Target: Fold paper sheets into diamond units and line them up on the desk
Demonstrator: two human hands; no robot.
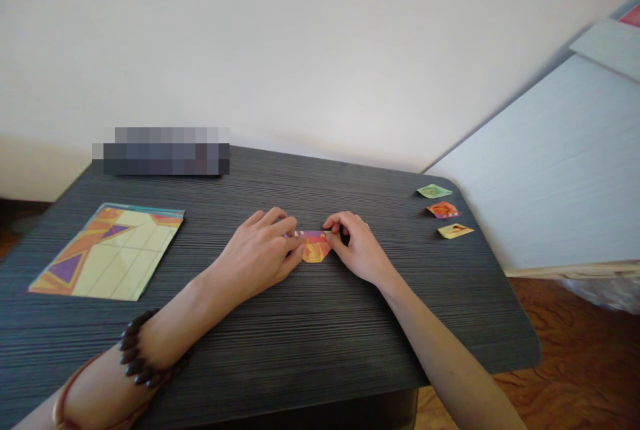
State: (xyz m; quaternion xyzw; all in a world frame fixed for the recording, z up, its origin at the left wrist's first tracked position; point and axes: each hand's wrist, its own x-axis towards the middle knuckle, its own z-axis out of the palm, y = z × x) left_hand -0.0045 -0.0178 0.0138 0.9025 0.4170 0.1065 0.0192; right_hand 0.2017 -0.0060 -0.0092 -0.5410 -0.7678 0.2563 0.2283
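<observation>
Between my hands, a small folded piece of orange, yellow and purple patterned paper (317, 248) lies on the dark table. My left hand (265, 247) pinches its left end, with the thumb along the near side and fingers curled over it. At the right end, my right hand (353, 243) holds the paper's corner between thumb and curled forefinger. The paper narrows toward me, with cut-off corners at its near edge. My fingers cover both of its ends.
A stack of patterned paper sheets (125, 253) lies on the left of the dark wood-grain table (280, 343). Three small folded paper pieces, green (435, 191), red-orange (443, 210) and yellow (455, 231), sit near the right edge. A blurred-out object (165, 153) stands at the back left.
</observation>
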